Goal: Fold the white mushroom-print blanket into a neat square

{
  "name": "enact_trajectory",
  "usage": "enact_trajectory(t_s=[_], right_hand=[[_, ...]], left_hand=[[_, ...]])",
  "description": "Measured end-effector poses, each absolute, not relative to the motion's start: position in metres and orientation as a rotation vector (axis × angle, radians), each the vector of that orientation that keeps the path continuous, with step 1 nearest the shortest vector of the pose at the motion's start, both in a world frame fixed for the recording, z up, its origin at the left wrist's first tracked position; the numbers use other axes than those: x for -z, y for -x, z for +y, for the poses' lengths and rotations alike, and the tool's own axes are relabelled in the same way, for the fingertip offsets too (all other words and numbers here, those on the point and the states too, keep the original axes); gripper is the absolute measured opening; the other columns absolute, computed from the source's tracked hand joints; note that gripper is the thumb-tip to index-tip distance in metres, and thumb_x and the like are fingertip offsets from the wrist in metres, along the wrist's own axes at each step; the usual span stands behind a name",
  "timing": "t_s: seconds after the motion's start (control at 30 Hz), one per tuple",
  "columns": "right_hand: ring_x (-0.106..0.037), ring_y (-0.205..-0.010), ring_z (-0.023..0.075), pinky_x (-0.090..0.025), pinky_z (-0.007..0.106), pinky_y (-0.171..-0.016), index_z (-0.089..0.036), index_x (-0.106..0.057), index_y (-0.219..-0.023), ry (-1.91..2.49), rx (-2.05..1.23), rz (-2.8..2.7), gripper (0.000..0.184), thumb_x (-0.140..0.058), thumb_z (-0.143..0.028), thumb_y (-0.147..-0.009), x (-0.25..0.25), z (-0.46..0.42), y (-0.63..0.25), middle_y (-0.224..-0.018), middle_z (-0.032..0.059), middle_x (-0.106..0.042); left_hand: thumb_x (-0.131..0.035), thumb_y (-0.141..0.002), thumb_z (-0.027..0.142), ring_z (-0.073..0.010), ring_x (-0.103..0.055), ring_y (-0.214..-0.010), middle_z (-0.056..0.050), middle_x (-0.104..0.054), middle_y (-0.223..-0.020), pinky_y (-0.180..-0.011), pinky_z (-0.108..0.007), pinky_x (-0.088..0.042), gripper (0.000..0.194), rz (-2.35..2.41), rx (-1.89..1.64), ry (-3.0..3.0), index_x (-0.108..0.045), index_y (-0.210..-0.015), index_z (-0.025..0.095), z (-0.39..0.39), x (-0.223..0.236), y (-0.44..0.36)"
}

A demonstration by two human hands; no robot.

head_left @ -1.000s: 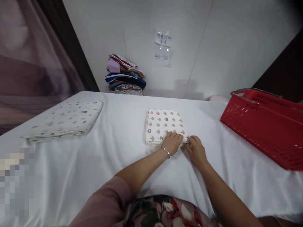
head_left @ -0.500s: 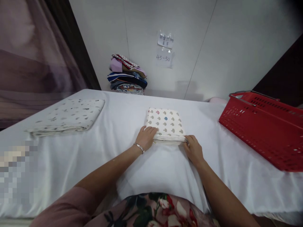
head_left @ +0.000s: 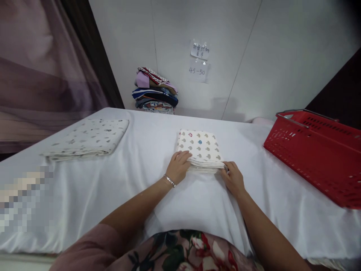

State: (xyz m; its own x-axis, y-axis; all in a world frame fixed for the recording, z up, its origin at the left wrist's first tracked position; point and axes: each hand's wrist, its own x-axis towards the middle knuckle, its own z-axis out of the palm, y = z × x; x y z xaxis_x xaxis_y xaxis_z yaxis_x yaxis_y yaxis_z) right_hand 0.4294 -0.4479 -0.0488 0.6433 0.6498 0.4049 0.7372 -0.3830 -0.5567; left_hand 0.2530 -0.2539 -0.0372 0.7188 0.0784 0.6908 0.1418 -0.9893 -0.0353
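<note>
Though beyond cloth, legible "45-50" sign

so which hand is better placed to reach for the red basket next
The right hand, probably: it is at the right front corner of the mushroom-print cloth, nearer the red basket. The left hand is at the cloth's left side.

Ahead of you, a pale panelled wall with thin seams carries two handwritten paper notes, the lower reading "45-50". Your counter wears a rumpled, glossy white cloth. A mauve curtain hangs at your left; dark surfaces edge both sides under dim, soft light.
</note>
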Motion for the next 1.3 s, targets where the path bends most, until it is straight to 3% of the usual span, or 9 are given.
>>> enact_trajectory(t_s=[0.1, 0.3, 0.6, 0.8, 1.0, 1.13, 1.3], right_hand=[[-0.052, -0.065, 0.0123, -0.042, 0.027, -0.063, -0.025, -0.058, -0.098, 2.113, 0.127, -1.053, 0.023, -0.045, -0.025, -0.079, 0.048, -0.448, -0.43, -0.096, 0.0006, -0.056], [-0.051, -0.063, 0.0118, -0.042, 0.027, -0.063, -0.025, -0.058, -0.1, 2.104, 0.083, -1.031, 0.024, -0.045, -0.025, -0.079, 0.045, -0.448, -0.43, -0.094, 0.0005, -0.056], [-0.053, -0.068, 0.0127, -0.042, 0.027, -0.065, -0.025, -0.058, -0.101, 2.105, 0.09, -1.07, 0.025, -0.045, -0.025, -0.08, 0.046, -0.447, -0.431, -0.095, 0.0009, -0.056], [-0.053, -0.068, 0.0124, -0.043, 0.027, -0.066, -0.025, -0.055, -0.108, 2.139, 0.19, -1.101, 0.029, -0.043, -0.023, -0.081, 0.045, -0.45, -0.432, -0.101, 0.0018, -0.055], [-0.053, -0.091, 0.0187, -0.045, 0.03, -0.073, -0.024, -0.055, -0.105, 2.215, 0.269, -1.152, 0.03, -0.043, -0.019, -0.079, 0.049, -0.451, -0.434, -0.101, 0.0034, -0.055], [-0.047, -0.105, 0.0226, -0.042, 0.038, -0.086, -0.02, -0.05, -0.118, 2.131, 0.402, -1.335, 0.045, -0.043, -0.011, -0.074, 0.054, -0.447, -0.436, -0.114, 0.0082, -0.051], [-0.045, -0.109, 0.0235, -0.038, 0.043, -0.091, -0.021, -0.048, -0.122, 1.984, 0.449, -1.626, 0.045, -0.04, -0.01, -0.079, 0.055, -0.444, -0.434, -0.117, 0.0097, -0.051]], left_hand=[[-0.046, -0.075, 0.004, -0.0227, -0.036, -0.126, -0.003, -0.053, -0.125, -0.105, -0.046, -0.026, 0.022, -0.114, 0.97, 2.84, -0.062, -0.073, 0.019, -0.258, 0.043, -0.252], [-0.05, -0.083, 0.024, -0.0257, -0.029, -0.13, -0.004, -0.043, -0.136, -0.107, -0.052, -0.019, 0.015, -0.257, 0.858, 2.876, -0.065, -0.083, 0.021, -0.265, 0.04, -0.255], [-0.056, -0.081, 0.027, -0.0278, -0.021, -0.133, -0.006, -0.038, -0.139, -0.107, -0.057, -0.015, 0.012, -0.28, 0.66, 2.937, -0.066, -0.081, 0.02, -0.265, 0.046, -0.267], [-0.054, -0.076, 0.013, -0.0295, -0.024, -0.132, -0.009, -0.048, -0.13, -0.106, -0.059, -0.019, 0.013, -0.229, 0.681, 2.983, -0.065, -0.079, 0.017, -0.267, 0.032, -0.272], [-0.048, -0.084, 0.015, -0.0261, -0.027, -0.131, -0.006, -0.05, -0.128, -0.109, -0.055, -0.016, 0.016, -0.044, 0.805, 2.94, -0.064, -0.08, 0.018, -0.269, 0.033, -0.256], [-0.046, -0.087, 0.016, -0.0246, -0.03, -0.13, -0.003, -0.049, -0.13, -0.109, -0.053, -0.017, 0.021, -0.047, 0.871, 2.879, -0.064, -0.077, 0.018, -0.271, 0.046, -0.252], [-0.047, -0.087, 0.015, -0.0206, -0.043, -0.12, -0.002, -0.059, -0.117, -0.108, -0.049, -0.022, 0.021, -0.046, 0.923, 2.859, -0.065, -0.077, 0.019, -0.272, 0.051, -0.253]])
